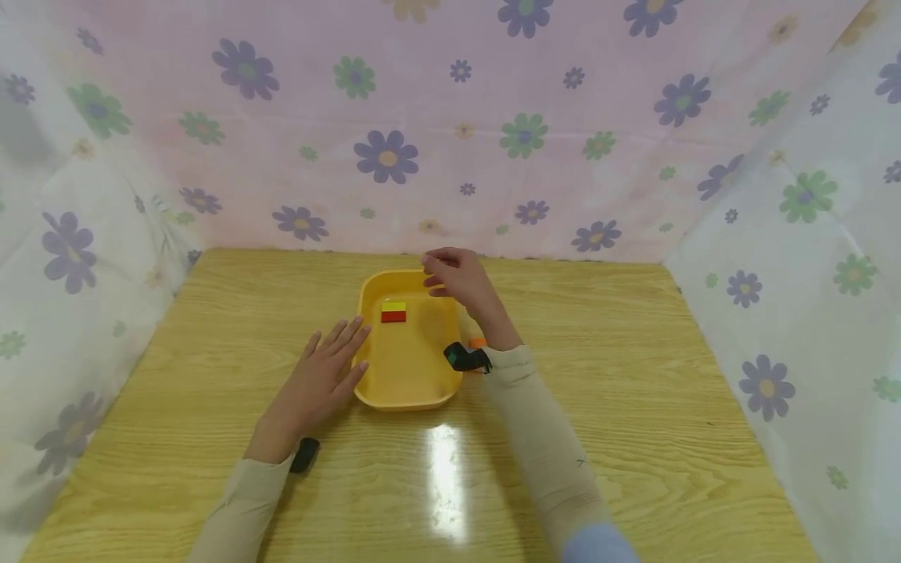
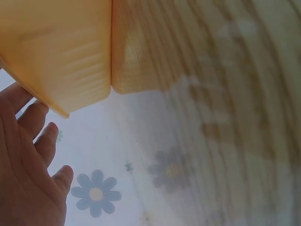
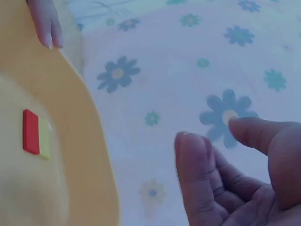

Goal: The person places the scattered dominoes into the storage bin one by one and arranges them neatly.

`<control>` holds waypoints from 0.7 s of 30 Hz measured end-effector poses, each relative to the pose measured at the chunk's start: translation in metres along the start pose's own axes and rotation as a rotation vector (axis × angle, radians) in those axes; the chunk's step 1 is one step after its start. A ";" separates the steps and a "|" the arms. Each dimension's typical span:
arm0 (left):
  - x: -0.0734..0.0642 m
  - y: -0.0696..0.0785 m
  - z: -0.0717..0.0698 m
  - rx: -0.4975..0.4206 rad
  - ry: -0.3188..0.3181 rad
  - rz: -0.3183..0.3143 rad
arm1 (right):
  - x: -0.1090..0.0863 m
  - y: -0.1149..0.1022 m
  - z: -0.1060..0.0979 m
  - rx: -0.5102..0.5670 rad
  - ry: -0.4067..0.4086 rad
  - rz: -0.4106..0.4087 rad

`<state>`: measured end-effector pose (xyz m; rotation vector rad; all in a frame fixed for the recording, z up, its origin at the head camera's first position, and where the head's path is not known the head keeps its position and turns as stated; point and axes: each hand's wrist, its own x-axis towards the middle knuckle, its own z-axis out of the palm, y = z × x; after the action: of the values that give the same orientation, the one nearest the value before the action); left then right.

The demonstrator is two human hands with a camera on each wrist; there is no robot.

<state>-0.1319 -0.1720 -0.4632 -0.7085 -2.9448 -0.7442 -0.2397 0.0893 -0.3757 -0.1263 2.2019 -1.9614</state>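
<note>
A yellow plastic tray [image 1: 411, 383] stands on the table, with a small red block [image 1: 393, 317] and a yellow block [image 1: 393, 306] lying side by side in it near its left wall. My left hand [image 1: 327, 375] lies at the tray's left rim, fingers spread and fairly straight, fingertips right at the edge. Over the tray's far right corner hovers my right hand [image 1: 461, 280]. Its fingers [image 3: 197, 174] are loosely bent, and the right wrist view shows a gap between thumb and fingertips with nothing held there.
Beside the tray's right wall an orange object [image 1: 478, 342] is partly covered by my right wrist. Dark wrist cameras [image 1: 466, 357] are strapped to both wrists. Flower-patterned cloth [image 1: 450, 156] hangs behind the wood-grain table [image 1: 598, 313] and at both sides.
</note>
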 end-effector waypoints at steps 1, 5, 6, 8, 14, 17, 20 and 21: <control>0.000 0.000 0.000 -0.003 0.004 0.003 | -0.002 0.001 -0.005 0.015 0.018 -0.021; 0.000 -0.001 0.001 -0.006 0.017 0.018 | -0.007 0.013 -0.022 0.076 0.131 -0.095; -0.001 -0.001 0.001 -0.007 0.018 0.020 | -0.009 0.016 -0.025 0.088 0.159 -0.101; -0.001 -0.002 0.001 -0.004 0.022 0.024 | -0.012 0.025 -0.033 0.094 0.207 -0.105; 0.000 -0.002 0.001 -0.008 0.012 0.022 | -0.021 0.057 -0.059 0.067 0.284 -0.058; 0.000 -0.002 0.000 -0.014 0.004 0.019 | -0.026 0.073 -0.070 0.060 0.304 -0.022; 0.000 -0.001 0.000 -0.010 0.002 0.016 | -0.030 0.086 -0.079 0.069 0.308 0.000; 0.000 -0.001 0.001 -0.009 0.001 0.014 | -0.031 0.089 -0.082 0.070 0.304 0.000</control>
<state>-0.1327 -0.1724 -0.4642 -0.7290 -2.9343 -0.7570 -0.2198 0.1862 -0.4527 0.1949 2.3032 -2.1778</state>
